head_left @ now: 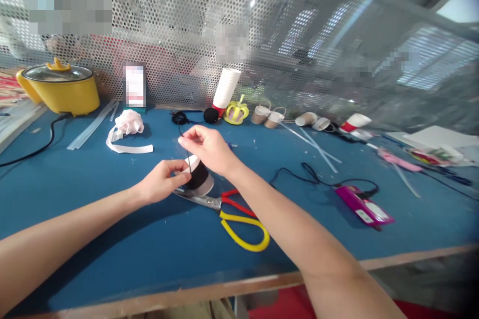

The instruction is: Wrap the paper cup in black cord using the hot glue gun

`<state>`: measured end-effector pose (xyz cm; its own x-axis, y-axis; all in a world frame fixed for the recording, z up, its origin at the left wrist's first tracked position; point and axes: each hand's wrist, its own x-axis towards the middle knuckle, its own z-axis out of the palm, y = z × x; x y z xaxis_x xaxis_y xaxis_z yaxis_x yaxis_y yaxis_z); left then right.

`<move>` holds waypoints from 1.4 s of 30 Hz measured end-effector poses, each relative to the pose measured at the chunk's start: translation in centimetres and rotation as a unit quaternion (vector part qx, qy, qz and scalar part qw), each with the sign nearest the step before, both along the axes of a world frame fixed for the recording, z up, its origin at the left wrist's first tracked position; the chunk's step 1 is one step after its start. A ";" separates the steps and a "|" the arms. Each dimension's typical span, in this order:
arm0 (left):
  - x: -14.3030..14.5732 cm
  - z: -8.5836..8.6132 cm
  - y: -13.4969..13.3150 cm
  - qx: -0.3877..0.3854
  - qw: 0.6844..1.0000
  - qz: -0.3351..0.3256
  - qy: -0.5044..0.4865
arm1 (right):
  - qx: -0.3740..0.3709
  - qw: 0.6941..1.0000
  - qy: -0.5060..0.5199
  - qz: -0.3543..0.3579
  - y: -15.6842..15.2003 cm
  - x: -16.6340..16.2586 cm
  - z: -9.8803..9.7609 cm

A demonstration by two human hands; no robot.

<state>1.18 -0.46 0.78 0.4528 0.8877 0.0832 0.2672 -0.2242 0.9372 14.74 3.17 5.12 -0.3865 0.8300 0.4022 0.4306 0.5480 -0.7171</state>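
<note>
My left hand grips a small paper cup wrapped in black, held on its side just above the blue table. My right hand is pinched on a thin black thread that runs down across the cup's white rim. Scissors with yellow and red handles lie on the table right under the cup. Both hands are closed.
A yellow electric pot stands back left with its cord. A white ribbon bow, clear sticks, a stack of white cups, a yellow crown, brown cups, a black pompom and a magenta device with cable lie about. A perforated metal screen stands behind.
</note>
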 end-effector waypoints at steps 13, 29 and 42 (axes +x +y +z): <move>-0.5 -0.5 0.9 0.018 0.999 0.038 0.023 | -0.025 0.961 -0.180 -0.210 5.8 6.9 0.4; -0.8 -0.7 1.3 0.036 0.998 0.039 0.039 | -0.112 0.973 0.056 -0.193 0.1 9.0 -1.6; -1.0 -1.3 1.7 0.022 0.999 0.037 0.014 | -0.099 0.986 -0.067 -0.117 -5.7 6.8 -1.4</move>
